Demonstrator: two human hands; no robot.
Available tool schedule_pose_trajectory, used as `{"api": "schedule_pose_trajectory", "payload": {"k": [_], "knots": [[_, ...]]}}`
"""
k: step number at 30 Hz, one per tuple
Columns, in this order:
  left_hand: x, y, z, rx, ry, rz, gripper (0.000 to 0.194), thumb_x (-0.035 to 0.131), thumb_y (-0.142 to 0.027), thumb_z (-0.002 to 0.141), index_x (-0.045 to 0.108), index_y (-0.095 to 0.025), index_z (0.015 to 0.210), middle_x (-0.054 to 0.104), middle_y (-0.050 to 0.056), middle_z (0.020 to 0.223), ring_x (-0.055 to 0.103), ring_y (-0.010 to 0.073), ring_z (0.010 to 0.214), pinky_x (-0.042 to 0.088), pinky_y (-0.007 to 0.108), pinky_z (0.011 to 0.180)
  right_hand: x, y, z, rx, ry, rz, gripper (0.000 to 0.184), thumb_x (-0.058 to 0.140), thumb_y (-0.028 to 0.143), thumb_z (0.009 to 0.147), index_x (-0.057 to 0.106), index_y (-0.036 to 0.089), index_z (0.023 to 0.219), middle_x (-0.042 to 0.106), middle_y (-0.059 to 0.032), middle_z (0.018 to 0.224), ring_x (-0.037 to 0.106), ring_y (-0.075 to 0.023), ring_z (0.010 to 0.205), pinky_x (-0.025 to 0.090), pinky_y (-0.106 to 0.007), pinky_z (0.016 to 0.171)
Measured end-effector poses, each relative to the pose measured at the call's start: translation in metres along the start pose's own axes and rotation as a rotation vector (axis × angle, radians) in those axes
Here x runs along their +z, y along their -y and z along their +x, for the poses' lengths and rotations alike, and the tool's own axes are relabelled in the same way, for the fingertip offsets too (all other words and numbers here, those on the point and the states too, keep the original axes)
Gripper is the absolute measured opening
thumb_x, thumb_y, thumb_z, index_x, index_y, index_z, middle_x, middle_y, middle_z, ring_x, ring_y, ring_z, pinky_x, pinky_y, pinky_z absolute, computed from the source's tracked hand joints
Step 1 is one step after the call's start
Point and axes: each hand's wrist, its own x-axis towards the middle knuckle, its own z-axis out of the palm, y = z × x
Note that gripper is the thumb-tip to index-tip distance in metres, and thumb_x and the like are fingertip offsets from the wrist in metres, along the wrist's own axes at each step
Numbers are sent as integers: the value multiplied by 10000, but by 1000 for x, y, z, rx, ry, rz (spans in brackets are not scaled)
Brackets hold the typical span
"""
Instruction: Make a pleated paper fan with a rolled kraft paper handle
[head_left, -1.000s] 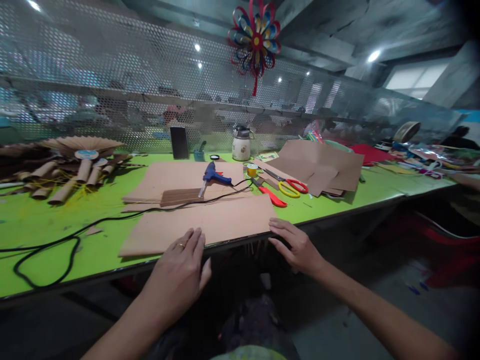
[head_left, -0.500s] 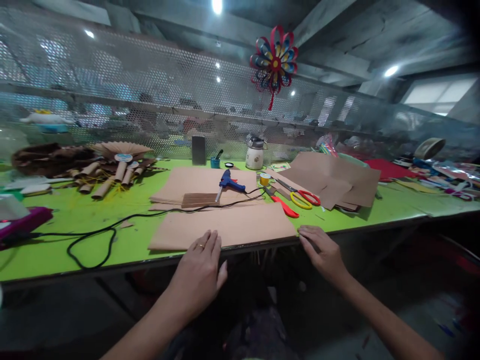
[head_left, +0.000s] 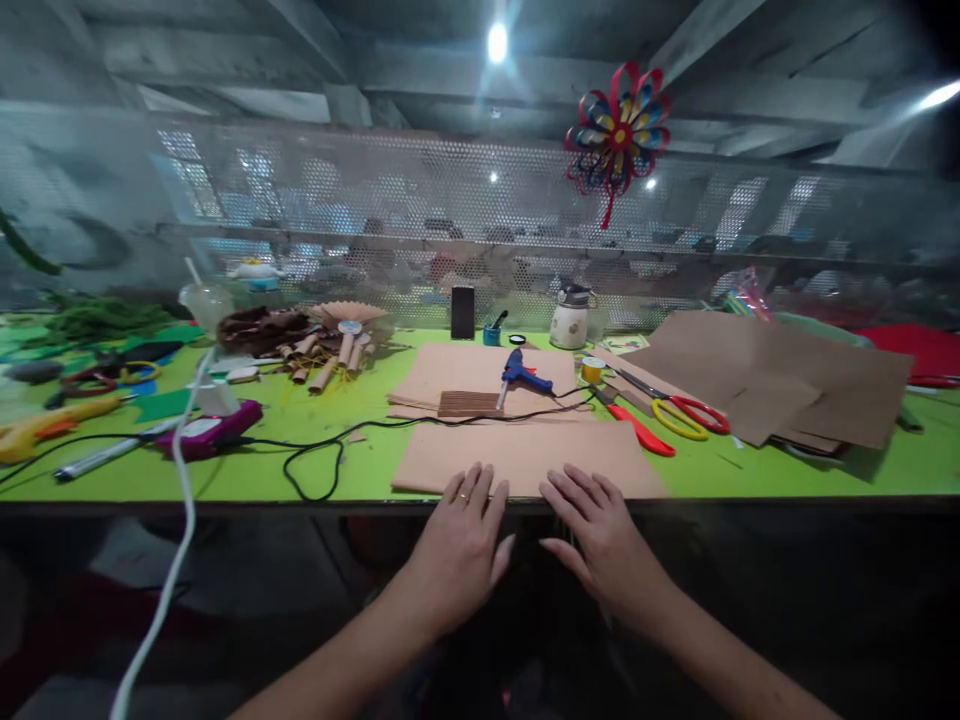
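My left hand (head_left: pixel 463 532) and my right hand (head_left: pixel 598 533) lie side by side at the near edge of the green table (head_left: pixel 225 475). Both are flat with fingers spread, and their fingertips rest on the front edge of a brown paper sheet (head_left: pixel 525 455). Neither hand holds anything. A ring shows on my left hand. Behind the sheet lie a pleated strip of brown paper (head_left: pixel 469 403) and a blue glue gun (head_left: pixel 522 372) with its black cord (head_left: pixel 322 455).
Red-and-yellow scissors (head_left: pixel 686 413) and a red cutter (head_left: pixel 640 430) lie right of the sheet, with larger brown sheets (head_left: pixel 795 375) beyond. Paper rolls and a fan (head_left: pixel 337 335) sit at left, a purple device (head_left: pixel 206 432) and white cable (head_left: pixel 176 530) nearer. A perforated screen (head_left: pixel 375 210) backs the table.
My view has swung left, showing more of the table's left end. My right hand has moved left along the sheet's front edge, close to my left hand.
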Motion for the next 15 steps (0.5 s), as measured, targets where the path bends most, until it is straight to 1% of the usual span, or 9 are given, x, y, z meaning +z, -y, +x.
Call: {"api": "schedule_pose_trajectory", "payload": {"k": [4,8,10,15], "knots": [[-9,17,-14,30,17,53,654,558,-475,914,505,17,1342,491,283,1417,468,400,1328,434,525,1074,-1,-4,-2,-27,3,-34,499,549,377,964,476,196,1424,491,-85,1482,402,-305,1370,330,-528,1099],[-16,36,-27,11,16,51,744,544,-556,904,506,50,1334,505,303,1394,492,410,1303,452,533,1061,2,-5,-3,-16,-2,-40,511,546,383,965,462,197,1433,497,-85,1478,400,-302,1375,322,-526,1100],[-19,46,-33,-6,10,36,760,524,-587,904,516,43,1330,516,301,1385,500,404,1299,458,530,1060,3,-5,-3,-13,0,-36,510,543,383,967,457,204,1436,500,-82,1476,401,-300,1375,320,-524,1101],[-25,72,-50,-23,-17,7,722,450,-620,924,563,-20,1309,544,265,1376,533,383,1275,486,523,1035,2,-6,-4,-10,-5,-23,506,540,382,968,457,203,1434,503,-76,1474,401,-295,1374,309,-512,1110]]}}
